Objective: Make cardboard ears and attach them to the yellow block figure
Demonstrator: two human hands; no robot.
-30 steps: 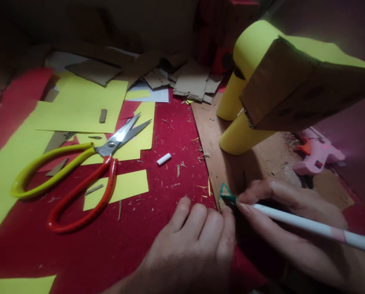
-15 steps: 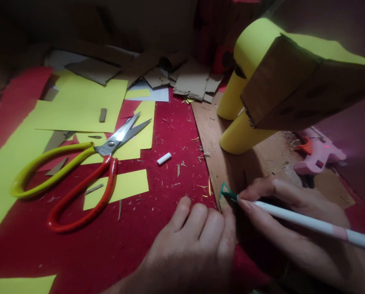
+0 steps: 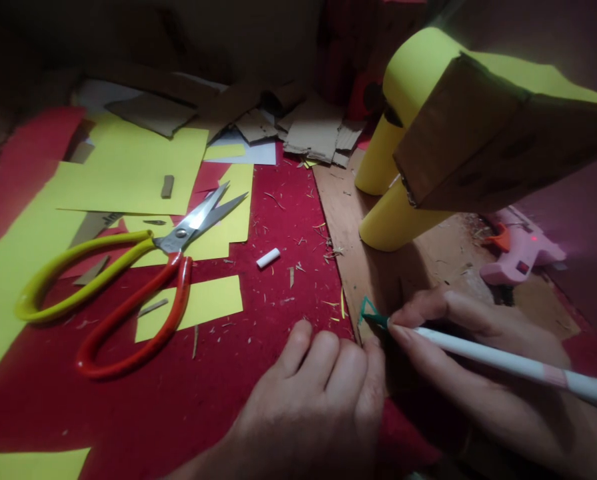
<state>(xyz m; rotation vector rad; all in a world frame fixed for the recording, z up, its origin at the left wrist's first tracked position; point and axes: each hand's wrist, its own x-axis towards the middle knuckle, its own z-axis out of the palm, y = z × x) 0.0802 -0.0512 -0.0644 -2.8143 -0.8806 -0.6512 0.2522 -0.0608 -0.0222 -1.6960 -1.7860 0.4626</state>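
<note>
My right hand (image 3: 483,360) pinches a white felt-tip pen (image 3: 493,360) with a green tip. The tip touches the near left corner of a brown board (image 3: 338,207), beside a small green outline with a pointed top. My left hand (image 3: 323,393) is closed, its fingers curled at that corner and its forefinger on the board's edge; the thumb is hidden. On the board stands a model (image 3: 478,133) with yellow paper tube legs and a brown cardboard underside.
Scissors (image 3: 178,237) with yellow and red handles lie part-open at the left, over yellow paper (image 3: 138,173). A small white stick (image 3: 268,258) lies on the red cloth (image 3: 278,293). Cardboard scraps (image 3: 313,130) are piled behind. A pink glue gun (image 3: 521,250) lies at the right.
The view has shifted very slightly. Both hands and the pen stay in nearly the same place, and the green outline looks the same.
</note>
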